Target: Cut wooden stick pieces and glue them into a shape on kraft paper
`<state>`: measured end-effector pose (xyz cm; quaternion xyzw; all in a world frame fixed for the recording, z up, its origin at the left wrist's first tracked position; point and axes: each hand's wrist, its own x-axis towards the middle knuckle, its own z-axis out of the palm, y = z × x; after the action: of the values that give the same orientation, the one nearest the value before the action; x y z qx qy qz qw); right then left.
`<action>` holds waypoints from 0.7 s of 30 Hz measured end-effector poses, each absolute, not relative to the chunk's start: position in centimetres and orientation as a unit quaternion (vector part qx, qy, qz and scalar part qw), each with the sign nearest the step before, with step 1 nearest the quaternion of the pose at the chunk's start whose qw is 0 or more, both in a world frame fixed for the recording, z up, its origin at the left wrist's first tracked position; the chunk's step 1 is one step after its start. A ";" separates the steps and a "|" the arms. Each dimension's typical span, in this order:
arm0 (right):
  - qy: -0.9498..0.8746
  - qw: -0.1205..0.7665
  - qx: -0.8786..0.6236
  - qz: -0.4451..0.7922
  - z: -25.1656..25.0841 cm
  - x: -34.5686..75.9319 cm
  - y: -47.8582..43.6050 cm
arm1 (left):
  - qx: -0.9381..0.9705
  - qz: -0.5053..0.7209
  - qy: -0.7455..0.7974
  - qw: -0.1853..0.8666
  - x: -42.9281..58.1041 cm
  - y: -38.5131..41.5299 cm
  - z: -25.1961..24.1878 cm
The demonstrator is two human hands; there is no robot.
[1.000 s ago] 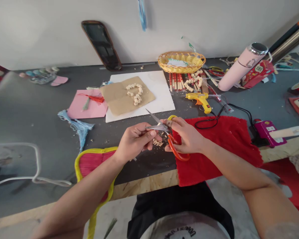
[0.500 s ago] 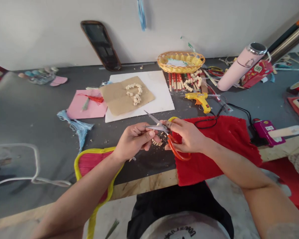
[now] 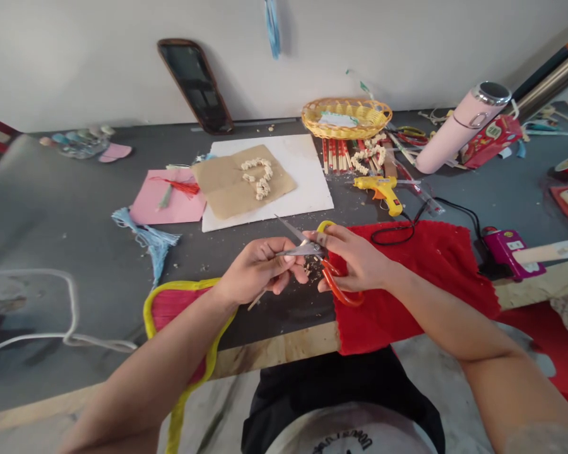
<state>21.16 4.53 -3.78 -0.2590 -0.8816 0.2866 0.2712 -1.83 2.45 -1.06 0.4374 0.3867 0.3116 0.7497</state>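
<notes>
My right hand [image 3: 357,258] is closed around the handles of a pair of scissors [image 3: 338,284], one loop orange-red and one yellow. The steel blades stand apart and point left. My left hand [image 3: 265,268] pinches a thin pale stick [image 3: 256,301]; its lower end pokes out under the palm, and its other end lies between or close to the blades. Small cut pieces [image 3: 312,268] of the same pale colour lie on the dark table below, partly hidden by my fingers. Ahead, a brown card [image 3: 213,183] carries a curved row of pale pieces [image 3: 264,183].
A white board [image 3: 307,183] lies under the brown card. Yellow glue gun [image 3: 381,189], wicker basket [image 3: 312,123] and pink flask [image 3: 459,135] stand beyond my right hand. Red cloth [image 3: 416,271] lies under my right forearm, a yellow-edged pink piece [image 3: 175,306] under my left. A blue tassel [image 3: 151,239] lies left.
The scissor blades have opened slightly wider, and my left fingers have shifted a little right. More of the stick now shows below my left hand.
</notes>
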 end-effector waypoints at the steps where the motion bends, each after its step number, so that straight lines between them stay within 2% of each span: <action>1: -0.882 0.274 -0.258 0.284 -3.8 21.1 4.5 | 0.436 0.312 0.386 0.751 -1.8 2.4 -1.0; 8: -0.883 0.263 -0.290 0.261 -3.8 21.1 4.1 | 0.442 0.321 0.404 0.734 -1.8 2.2 -1.3; 15: -0.862 0.286 -0.333 0.253 -4.1 20.8 4.0 | 0.486 0.399 0.447 0.637 -1.4 2.0 -1.8; 21: -0.873 0.285 -0.313 0.241 -4.2 20.8 4.2 | 0.501 0.378 0.454 0.633 -1.3 1.9 -1.4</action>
<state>20.78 4.20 -4.23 -0.3135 -0.8731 0.2411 0.2851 -1.29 1.86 -1.42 0.5006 0.4542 0.3776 0.6329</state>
